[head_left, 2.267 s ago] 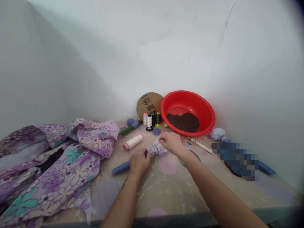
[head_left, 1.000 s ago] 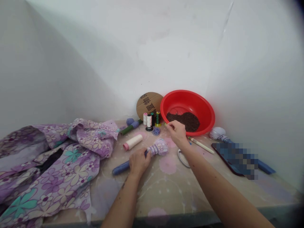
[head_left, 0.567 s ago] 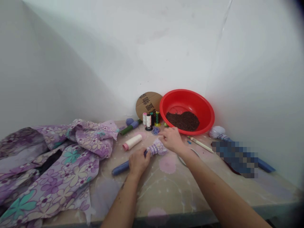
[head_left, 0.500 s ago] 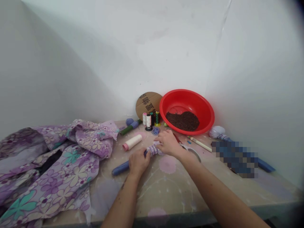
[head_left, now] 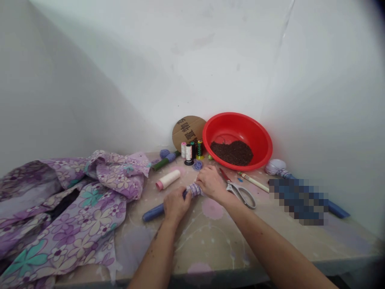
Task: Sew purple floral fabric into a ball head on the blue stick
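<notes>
Though inside table edge (head_left: 192,273), right hand (head_left: 212,184)

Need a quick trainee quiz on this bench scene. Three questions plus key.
1. True or false: the round red plastic basin holds dark granular material.
2. Which item lies just right of the right hand? A) metal scissors B) cream thread cone C) round cardboard disc
3. How many hands touch the small purple floral fabric bundle, counting the left hand?

Key: 1 true; 2 A; 3 two.
</notes>
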The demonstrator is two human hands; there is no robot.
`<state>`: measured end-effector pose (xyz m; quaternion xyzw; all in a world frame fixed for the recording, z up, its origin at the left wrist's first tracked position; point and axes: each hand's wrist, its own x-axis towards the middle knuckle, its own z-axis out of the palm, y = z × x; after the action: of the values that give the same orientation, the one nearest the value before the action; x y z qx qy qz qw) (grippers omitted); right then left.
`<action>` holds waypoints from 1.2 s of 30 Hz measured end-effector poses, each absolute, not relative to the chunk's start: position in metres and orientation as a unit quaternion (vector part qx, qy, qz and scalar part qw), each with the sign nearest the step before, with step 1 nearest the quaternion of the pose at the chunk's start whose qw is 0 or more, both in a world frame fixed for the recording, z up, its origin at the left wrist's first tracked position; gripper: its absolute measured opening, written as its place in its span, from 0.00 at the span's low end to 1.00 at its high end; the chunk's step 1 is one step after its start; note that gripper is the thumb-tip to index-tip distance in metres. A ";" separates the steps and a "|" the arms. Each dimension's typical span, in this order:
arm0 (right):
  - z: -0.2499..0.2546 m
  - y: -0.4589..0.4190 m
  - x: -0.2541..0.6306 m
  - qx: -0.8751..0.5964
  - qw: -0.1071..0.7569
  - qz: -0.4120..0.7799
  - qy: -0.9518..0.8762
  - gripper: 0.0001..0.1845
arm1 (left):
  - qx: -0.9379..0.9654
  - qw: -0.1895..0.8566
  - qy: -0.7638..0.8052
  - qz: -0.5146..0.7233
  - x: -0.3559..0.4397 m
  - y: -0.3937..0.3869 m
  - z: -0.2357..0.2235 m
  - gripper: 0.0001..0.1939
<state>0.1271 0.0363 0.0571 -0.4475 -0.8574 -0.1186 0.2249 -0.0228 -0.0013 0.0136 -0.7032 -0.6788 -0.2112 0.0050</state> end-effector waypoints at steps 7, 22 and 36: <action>0.054 0.040 0.125 -0.467 0.264 -0.163 -0.828 0.11 | -0.702 0.003 -0.678 -0.217 -0.023 0.000 0.012 0.18; 0.056 0.037 0.133 -0.479 0.294 -0.080 -0.823 0.09 | -0.692 0.043 -0.647 -0.316 -0.016 -0.003 0.016 0.26; 0.067 0.029 0.148 -0.482 0.476 -0.028 -0.735 0.14 | -0.695 0.027 -0.550 -0.463 -0.012 0.011 0.028 0.10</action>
<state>0.1480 0.0291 0.0668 -0.4819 -0.7351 -0.0276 0.4761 -0.0124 0.0108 0.0280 -0.6951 -0.5496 -0.4628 0.0266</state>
